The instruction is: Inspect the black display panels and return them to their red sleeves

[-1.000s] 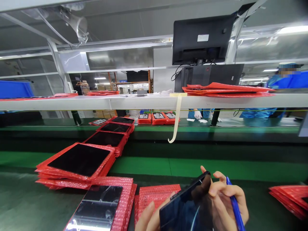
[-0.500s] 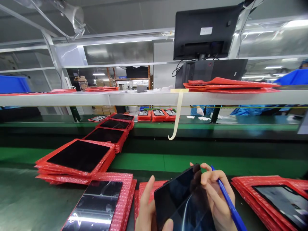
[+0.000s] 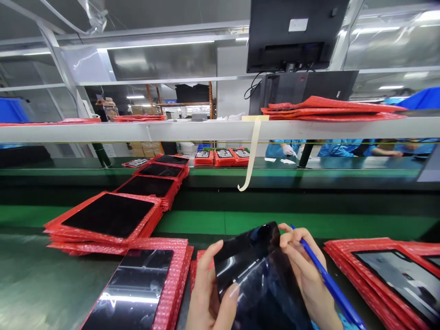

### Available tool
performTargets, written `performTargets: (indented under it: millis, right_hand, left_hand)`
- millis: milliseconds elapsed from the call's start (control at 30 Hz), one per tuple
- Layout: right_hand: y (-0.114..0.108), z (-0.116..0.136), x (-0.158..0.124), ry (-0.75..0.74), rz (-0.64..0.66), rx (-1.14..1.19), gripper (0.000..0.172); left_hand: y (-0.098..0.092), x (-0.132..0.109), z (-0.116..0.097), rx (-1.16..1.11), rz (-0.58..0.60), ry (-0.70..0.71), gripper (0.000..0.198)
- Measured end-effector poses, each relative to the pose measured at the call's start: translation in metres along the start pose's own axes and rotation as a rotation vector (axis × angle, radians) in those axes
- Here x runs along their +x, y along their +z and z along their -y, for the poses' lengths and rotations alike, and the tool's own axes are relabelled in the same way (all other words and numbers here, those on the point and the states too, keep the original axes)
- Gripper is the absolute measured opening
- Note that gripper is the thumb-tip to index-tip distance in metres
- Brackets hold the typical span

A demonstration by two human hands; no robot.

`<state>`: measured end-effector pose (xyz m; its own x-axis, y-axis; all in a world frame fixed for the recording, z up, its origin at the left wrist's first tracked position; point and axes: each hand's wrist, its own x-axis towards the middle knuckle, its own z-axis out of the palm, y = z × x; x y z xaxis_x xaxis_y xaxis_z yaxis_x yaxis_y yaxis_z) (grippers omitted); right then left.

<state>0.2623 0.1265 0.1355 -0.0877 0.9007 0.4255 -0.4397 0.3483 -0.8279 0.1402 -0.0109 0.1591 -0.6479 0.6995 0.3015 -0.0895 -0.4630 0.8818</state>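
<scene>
A glossy black tablet screen (image 3: 261,279) is held tilted between my two hands at the lower middle. My left hand (image 3: 211,293) grips its left edge, thumb lying over the front face. At the upper right edge, the fingertips of my right hand (image 3: 305,270) pinch the screen. A blue pen (image 3: 332,284) also sits in my right hand, slanting down to the right. Partly hidden behind my left hand is a red bubble-wrap pouch (image 3: 193,270). Left of it, another black screen (image 3: 132,288) lies on a stack of red bubble-wrap pouches (image 3: 177,279).
More red pouches topped with black screens (image 3: 112,215) run back along the left. A stack with a grey-faced panel (image 3: 395,275) stands at right. Yellowish tape (image 3: 253,156) hangs from the white shelf (image 3: 192,131). Behind it, a gloved hand (image 3: 288,150) of another person shows.
The screen has turned more toward me, and both hands have shifted slightly left and up. My left index finger now curls over the screen's edge. The whole view has moved a little.
</scene>
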Motion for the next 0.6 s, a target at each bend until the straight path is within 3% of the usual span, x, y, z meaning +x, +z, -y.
performTargets:
  millis: [167,367,600]
  right_hand:
    - [0.001,0.0,0.005,0.066,-0.017,0.034,0.027]
    - [-0.004,0.005,0.009,0.112,-0.071,0.1,0.024]
    - [-0.014,-0.007,0.011,0.205,-0.173,0.179,0.016]
  left_hand:
    - [-0.009,0.008,0.0,0.057,0.062,-0.056,0.033]
    - [-0.014,0.014,0.006,-0.123,0.116,-0.222,0.036]
    - [-0.007,0.02,0.003,-0.372,0.133,-0.305,0.048]
